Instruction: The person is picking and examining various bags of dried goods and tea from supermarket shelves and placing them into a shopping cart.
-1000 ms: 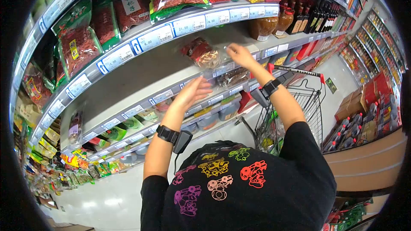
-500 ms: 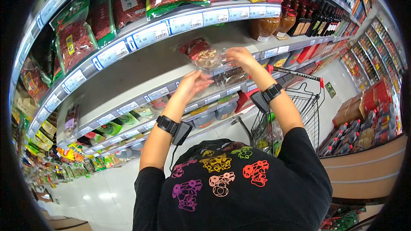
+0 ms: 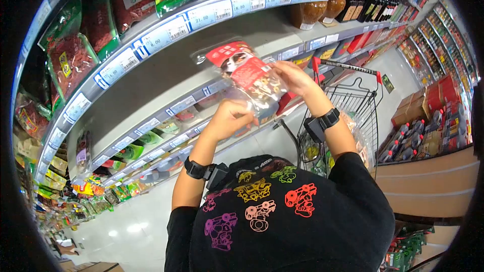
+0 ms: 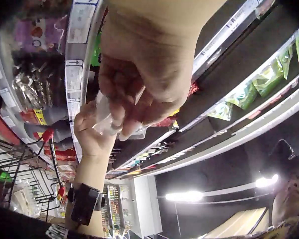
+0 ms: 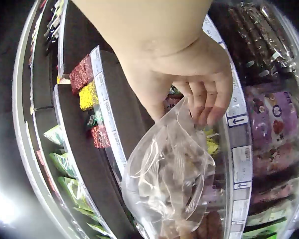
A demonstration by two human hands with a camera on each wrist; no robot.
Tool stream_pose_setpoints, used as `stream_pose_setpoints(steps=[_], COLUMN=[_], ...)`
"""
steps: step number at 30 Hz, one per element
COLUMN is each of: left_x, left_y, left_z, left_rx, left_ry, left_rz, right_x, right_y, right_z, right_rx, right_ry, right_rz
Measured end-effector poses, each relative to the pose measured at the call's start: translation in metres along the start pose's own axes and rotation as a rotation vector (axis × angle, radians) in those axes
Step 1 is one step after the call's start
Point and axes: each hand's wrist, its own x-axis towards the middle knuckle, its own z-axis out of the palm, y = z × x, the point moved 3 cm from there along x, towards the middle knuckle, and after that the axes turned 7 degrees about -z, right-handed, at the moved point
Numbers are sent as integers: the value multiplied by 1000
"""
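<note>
A clear bag with a red label (image 3: 247,73) and pale pieces inside is held up in front of the shelf in the head view. My right hand (image 3: 295,78) pinches its right edge; in the right wrist view the fingers of that hand (image 5: 189,84) grip the corner of the clear bag (image 5: 169,174). My left hand (image 3: 231,118), fingers curled, is at the bag's lower left edge. Seen from the left wrist, the left hand (image 4: 144,79) has its fingertips bent onto clear plastic (image 4: 104,112), with the right hand (image 4: 92,134) behind it.
Bags of red dried goods (image 3: 73,63) lie on the upper shelf at left. Jars (image 3: 308,14) and dark bottles stand at the shelf's right part. A shopping cart (image 3: 353,106) with goods inside is at my right, and stacked boxes (image 3: 416,106) lie beyond it.
The bag has come off the shelf area toward me and turned, its red label now showing. My left hand's fingers have curled in at its edge, and the right hand has moved slightly lower.
</note>
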Motion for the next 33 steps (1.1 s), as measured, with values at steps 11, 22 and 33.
stream_pose_setpoints(steps=[11,22,33], left_x=[-30,-44,-47], left_y=[20,54,55], left_z=[11,5,3], left_rx=[434,254,674], left_ry=[-189,208,385], left_rz=[90,77,159], right_x=[-52,-75,-85], right_y=[21,39,41], right_z=[61,122,139], right_rx=[84,721,810], right_ry=[-263,-342,-376], right_rz=[-3,90,48])
